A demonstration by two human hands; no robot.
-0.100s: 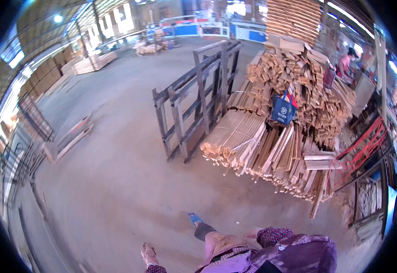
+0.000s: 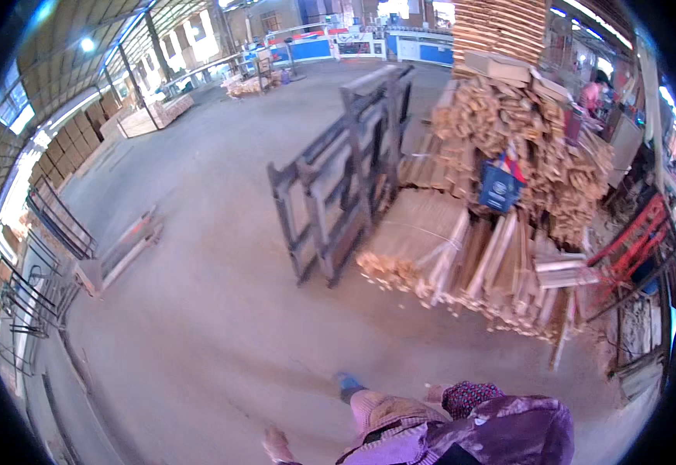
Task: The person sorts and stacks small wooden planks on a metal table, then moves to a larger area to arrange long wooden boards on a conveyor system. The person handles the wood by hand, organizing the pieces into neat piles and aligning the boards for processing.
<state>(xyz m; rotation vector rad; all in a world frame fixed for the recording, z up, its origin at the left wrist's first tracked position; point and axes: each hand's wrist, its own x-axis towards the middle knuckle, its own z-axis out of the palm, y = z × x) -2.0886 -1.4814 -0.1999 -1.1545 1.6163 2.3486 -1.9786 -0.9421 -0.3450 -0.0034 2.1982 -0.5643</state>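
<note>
Sliding rightward and a little lower in my view since a moment ago, the dark, open-slatted rack (image 2: 359, 159) and the flat bundle of long, pale wooden strips (image 2: 419, 221) suggest that I am on the move. My left hand (image 2: 277, 446) has also shifted right and sunk toward the near edge. I see nothing in it, but blur keeps me from telling whether its fingers are loose or curled. My right hand (image 2: 434, 393) shows only as a small patch beside my dotted purple sleeve (image 2: 469, 397), so I cannot tell its grip.

For the work, this means neither hand is at the wood: grey concrete floor (image 2: 198, 333) shows between them and the strips, which lie ahead on the right. Above and behind the strips rises a rough heap of short, brown wooden pieces (image 2: 469, 112).

The one clear container is a dark blue carry bag (image 2: 500, 186) against the heap's near face. Something red shows at its top; I cannot make out what is inside.
</note>
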